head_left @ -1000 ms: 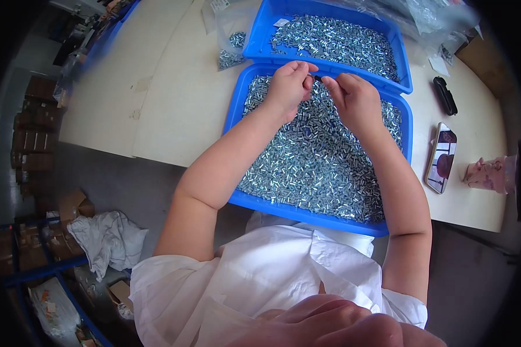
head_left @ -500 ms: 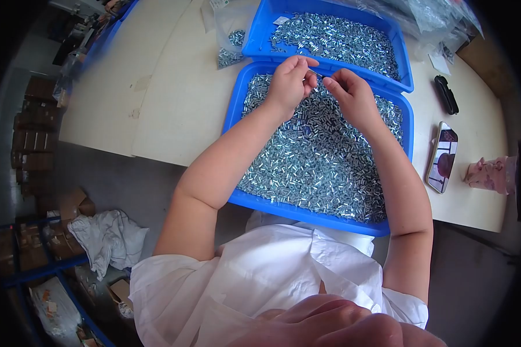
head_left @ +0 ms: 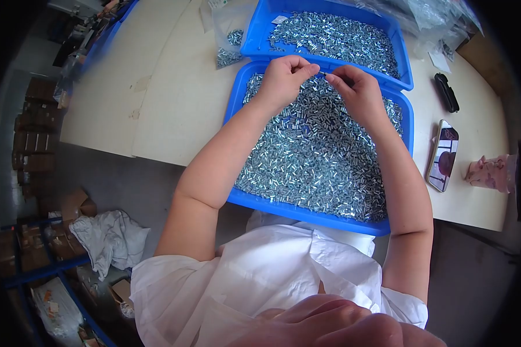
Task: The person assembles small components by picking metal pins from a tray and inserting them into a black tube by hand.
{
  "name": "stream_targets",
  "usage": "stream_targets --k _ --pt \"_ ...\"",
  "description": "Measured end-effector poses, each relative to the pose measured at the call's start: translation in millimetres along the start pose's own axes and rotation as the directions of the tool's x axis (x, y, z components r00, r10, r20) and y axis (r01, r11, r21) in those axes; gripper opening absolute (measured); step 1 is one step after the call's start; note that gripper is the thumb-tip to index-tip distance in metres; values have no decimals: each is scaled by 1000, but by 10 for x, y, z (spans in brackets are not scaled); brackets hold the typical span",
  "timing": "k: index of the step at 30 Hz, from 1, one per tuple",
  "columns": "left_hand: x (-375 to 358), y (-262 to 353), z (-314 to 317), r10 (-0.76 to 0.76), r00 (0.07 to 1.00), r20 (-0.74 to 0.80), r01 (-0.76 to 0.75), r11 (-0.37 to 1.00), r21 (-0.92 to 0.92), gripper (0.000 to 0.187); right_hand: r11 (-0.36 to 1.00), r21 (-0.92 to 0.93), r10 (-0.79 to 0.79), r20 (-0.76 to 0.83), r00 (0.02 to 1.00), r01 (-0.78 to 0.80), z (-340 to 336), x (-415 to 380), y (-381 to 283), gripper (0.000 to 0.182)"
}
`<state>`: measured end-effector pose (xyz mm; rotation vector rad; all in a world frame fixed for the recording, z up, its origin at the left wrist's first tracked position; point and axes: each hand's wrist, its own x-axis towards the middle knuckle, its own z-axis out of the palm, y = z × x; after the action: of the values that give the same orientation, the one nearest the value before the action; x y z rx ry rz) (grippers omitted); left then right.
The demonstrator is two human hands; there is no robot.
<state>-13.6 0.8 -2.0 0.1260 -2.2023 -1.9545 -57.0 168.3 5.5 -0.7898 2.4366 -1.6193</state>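
Observation:
Above the far part of a blue tray (head_left: 235, 124), my left hand (head_left: 285, 84) and my right hand (head_left: 359, 95) are held close together. Both are closed, each with thumb and forefinger pinched. Between the fingertips shows a small, thin, dark piece (head_left: 323, 73), too small to name; it spans the gap between the two pinches. Beneath the hands, the tray holds a thick layer of small shiny metal cylinders (head_left: 312, 168). The other fingers of both hands curl inward, and what lies inside them is hidden.
A second blue tray (head_left: 408, 72) with similar metal pieces adjoins the far side. Left of it stands a clear plastic bag (head_left: 228, 34) of pieces. On the right are a black case (head_left: 446, 92), a phone (head_left: 443, 156) and a cup (head_left: 487, 173). Plastic sheeting (head_left: 428, 23) lies behind.
My left hand has turned, bringing its thumb forward against the forefinger. My right hand has shifted slightly right, and the small dark piece now shows between the fingertips.

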Motion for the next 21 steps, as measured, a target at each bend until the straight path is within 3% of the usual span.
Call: stream_targets --k 3,6,8,11,17,21 --pt "-2 -15 9 4 1000 -7 -5 1000 -27 20 1000 -8 -28 -3 1000 28 -5 -4 -17 15" --pt "7 -45 25 15 1000 -22 -14 998 56 22 994 -49 -99 -50 994 97 1 7 17 13" --pt "10 -41 11 -9 1000 15 6 979 203 25 959 -190 -227 -81 970 209 -22 2 -18 12" --pt "-22 -7 33 -18 1000 17 14 975 220 27 945 -231 -256 -72 964 234 -25 -11 -31 12" --pt "-29 12 38 -33 999 30 30 995 93 25 968 -196 -165 -45 985 153 -40 26 2 17" --pt "-11 -18 39 0 1000 17 -1 997 80 28 965 -151 -222 -48 974 213 -40 43 42 15"
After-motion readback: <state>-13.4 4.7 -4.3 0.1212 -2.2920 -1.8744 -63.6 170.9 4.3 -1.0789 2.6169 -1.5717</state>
